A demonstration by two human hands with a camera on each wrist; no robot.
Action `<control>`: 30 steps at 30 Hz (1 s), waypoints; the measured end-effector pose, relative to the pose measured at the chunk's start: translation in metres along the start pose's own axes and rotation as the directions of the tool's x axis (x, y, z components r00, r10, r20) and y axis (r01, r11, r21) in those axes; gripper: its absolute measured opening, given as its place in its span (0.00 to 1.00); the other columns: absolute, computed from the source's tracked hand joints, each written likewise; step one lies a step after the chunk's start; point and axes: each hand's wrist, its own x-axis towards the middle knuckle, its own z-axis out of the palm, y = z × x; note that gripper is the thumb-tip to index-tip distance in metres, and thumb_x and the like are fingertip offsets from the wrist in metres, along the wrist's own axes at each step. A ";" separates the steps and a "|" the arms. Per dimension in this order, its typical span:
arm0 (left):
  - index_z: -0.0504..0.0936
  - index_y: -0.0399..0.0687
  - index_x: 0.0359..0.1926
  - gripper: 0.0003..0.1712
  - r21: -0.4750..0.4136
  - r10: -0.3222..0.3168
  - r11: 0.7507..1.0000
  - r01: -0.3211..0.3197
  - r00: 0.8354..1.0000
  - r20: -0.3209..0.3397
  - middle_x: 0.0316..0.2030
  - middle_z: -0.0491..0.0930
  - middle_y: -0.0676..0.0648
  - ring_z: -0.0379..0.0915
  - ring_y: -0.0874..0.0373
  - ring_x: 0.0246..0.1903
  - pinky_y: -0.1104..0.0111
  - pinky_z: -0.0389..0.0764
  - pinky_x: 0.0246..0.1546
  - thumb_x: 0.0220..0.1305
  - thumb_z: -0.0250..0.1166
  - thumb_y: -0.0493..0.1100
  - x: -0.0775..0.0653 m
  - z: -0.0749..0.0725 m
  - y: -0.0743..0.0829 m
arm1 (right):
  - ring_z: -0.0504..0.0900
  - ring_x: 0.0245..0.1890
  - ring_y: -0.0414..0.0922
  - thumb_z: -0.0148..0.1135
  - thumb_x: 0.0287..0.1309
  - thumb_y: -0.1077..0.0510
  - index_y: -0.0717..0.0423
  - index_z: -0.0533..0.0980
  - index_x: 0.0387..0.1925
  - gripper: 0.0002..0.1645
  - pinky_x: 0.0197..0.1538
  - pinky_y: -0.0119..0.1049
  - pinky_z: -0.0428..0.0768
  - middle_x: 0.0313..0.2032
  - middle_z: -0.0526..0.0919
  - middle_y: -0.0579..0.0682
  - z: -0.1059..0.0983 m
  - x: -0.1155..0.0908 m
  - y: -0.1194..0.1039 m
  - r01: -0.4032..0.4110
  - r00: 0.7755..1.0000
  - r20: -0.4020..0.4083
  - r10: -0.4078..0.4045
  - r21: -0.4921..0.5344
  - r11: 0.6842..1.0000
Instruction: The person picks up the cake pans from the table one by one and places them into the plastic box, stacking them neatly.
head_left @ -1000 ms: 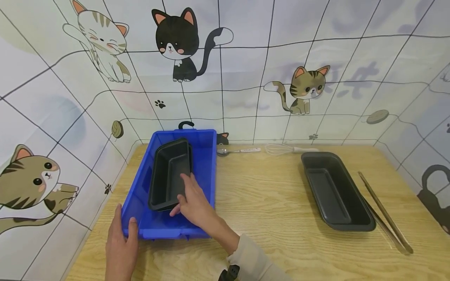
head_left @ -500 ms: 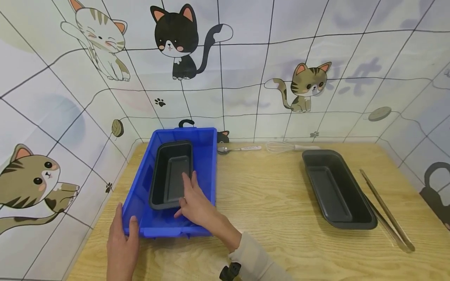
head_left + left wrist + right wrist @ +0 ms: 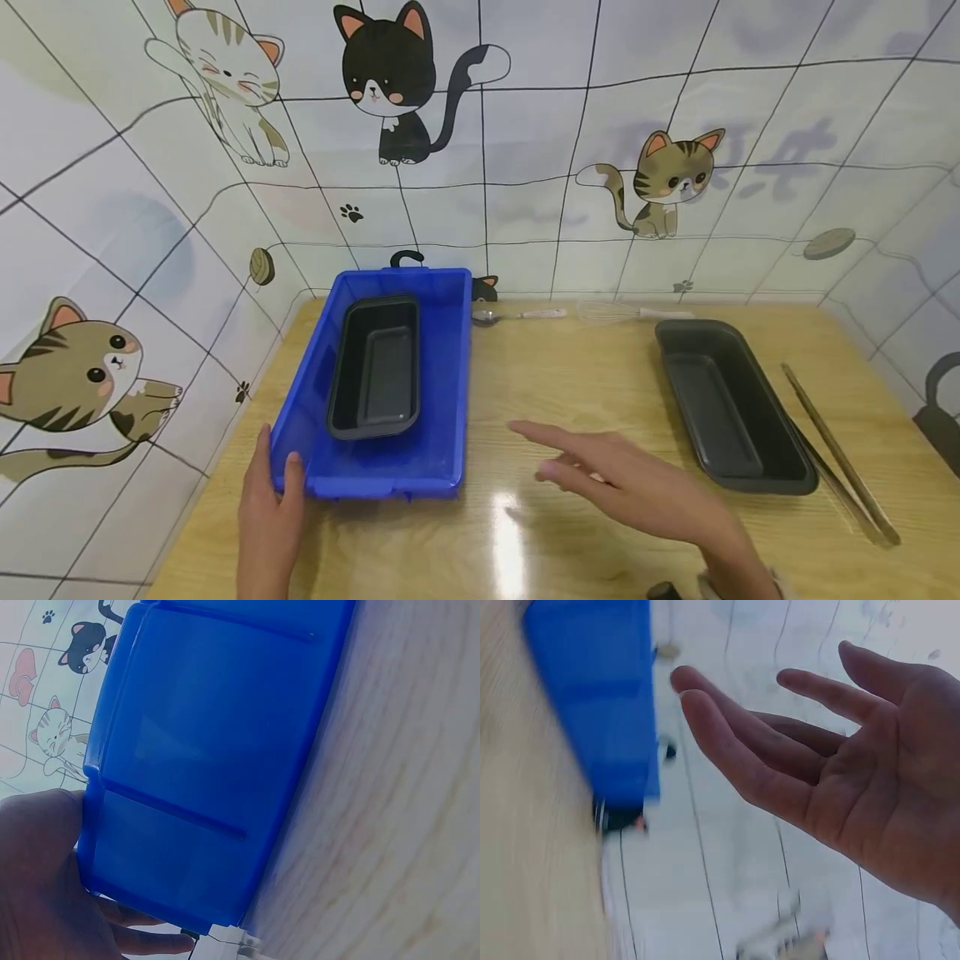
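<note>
Left hand [image 3: 270,529] has the near-left corner of the blue bin [image 3: 462,375] pinched, thumb over the rim, fingers down the side! Right hand [image 3: 637,487] is empty, fingers loosely spread above the table [image 3: 570,375]. Inside the bin sits a dark loaf pan [image 3: 375,367], upright, closer to the left wall. The risk, I'd judge: a hard tug at that one corner could twist the bin and set the pan sliding. Pushed right, the bin would likely catch the spoon [image 3: 543,314] just beside it. The whisk [image 3: 645,313] lies farther along, and a second loaf pan [image 3: 731,408] blocks the way to the tongs or sticks [image 3: 837,454].
</note>
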 end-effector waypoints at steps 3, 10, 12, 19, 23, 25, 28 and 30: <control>0.44 0.50 0.91 0.40 0.010 -0.018 1.000 0.017 1.000 0.010 0.85 0.50 0.26 0.46 0.24 0.83 0.29 0.52 0.81 0.89 0.46 0.54 0.000 0.000 0.000 | 0.89 0.58 0.39 0.45 0.90 0.50 0.41 0.59 0.88 0.32 0.56 0.40 0.89 0.73 0.81 0.54 -0.010 -0.049 0.036 -0.129 0.991 -0.050 0.128 -0.007 0.992; 0.42 0.50 0.91 0.41 0.021 -0.026 0.999 0.026 0.999 0.030 0.85 0.49 0.25 0.46 0.23 0.83 0.29 0.52 0.81 0.89 0.45 0.55 0.002 0.001 0.000 | 0.94 0.43 0.54 0.33 0.93 0.44 0.67 0.38 0.88 0.42 0.46 0.59 0.90 0.62 0.80 0.82 -0.038 -0.150 0.105 -0.642 0.762 -0.120 0.636 -0.020 0.766; 0.43 0.50 0.91 0.40 0.021 -0.025 0.999 0.025 0.999 0.026 0.85 0.49 0.25 0.46 0.24 0.83 0.29 0.53 0.81 0.89 0.45 0.55 0.002 0.001 -0.001 | 0.94 0.42 0.59 0.26 0.92 0.41 0.73 0.31 0.85 0.46 0.46 0.59 0.90 0.67 0.65 0.91 -0.041 -0.171 0.119 -0.727 0.680 -0.136 0.720 0.001 0.687; 0.44 0.48 0.91 0.40 0.016 -0.011 1.000 0.011 1.000 0.005 0.84 0.50 0.25 0.48 0.22 0.82 0.28 0.54 0.80 0.89 0.46 0.54 0.002 0.000 -0.003 | 0.95 0.40 0.44 0.22 0.91 0.39 0.56 0.24 0.87 0.43 0.42 0.40 0.92 0.80 0.42 0.86 -0.026 -0.194 0.166 -0.642 0.641 -0.275 0.716 0.320 0.697; 0.44 0.48 0.91 0.40 0.011 -0.013 1.000 0.013 1.000 0.013 0.85 0.50 0.25 0.47 0.23 0.83 0.29 0.53 0.80 0.90 0.46 0.54 0.002 0.002 -0.003 | 0.95 0.41 0.38 0.26 0.92 0.43 0.44 0.24 0.88 0.40 0.42 0.36 0.92 0.80 0.64 0.73 -0.021 -0.192 0.186 -0.514 0.687 -0.352 0.636 0.383 0.767; 0.43 0.48 0.91 0.40 0.012 -0.015 1.000 0.015 1.000 0.017 0.85 0.49 0.25 0.47 0.23 0.83 0.29 0.53 0.81 0.90 0.46 0.54 0.002 0.002 -0.003 | 0.95 0.42 0.39 0.28 0.92 0.44 0.41 0.26 0.89 0.39 0.43 0.35 0.92 0.73 0.80 0.56 -0.020 -0.190 0.191 -0.485 0.699 -0.371 0.612 0.383 0.786; 0.43 0.48 0.91 0.40 0.018 -0.015 1.000 0.015 1.000 0.009 0.85 0.49 0.26 0.47 0.24 0.83 0.29 0.53 0.81 0.90 0.46 0.54 0.003 0.001 -0.003 | 0.95 0.43 0.43 0.30 0.93 0.47 0.38 0.28 0.89 0.38 0.45 0.35 0.92 0.80 0.71 0.50 -0.017 -0.187 0.197 -0.437 0.709 -0.395 0.584 0.404 0.804; 0.44 0.48 0.91 0.40 0.024 -0.011 1.000 0.011 1.000 0.001 0.85 0.50 0.25 0.47 0.23 0.83 0.29 0.53 0.80 0.89 0.46 0.54 0.003 0.001 -0.002 | 0.95 0.43 0.43 0.30 0.93 0.47 0.35 0.28 0.89 0.38 0.46 0.36 0.93 0.89 0.45 0.53 -0.017 -0.184 0.199 -0.423 0.712 -0.400 0.578 0.413 0.806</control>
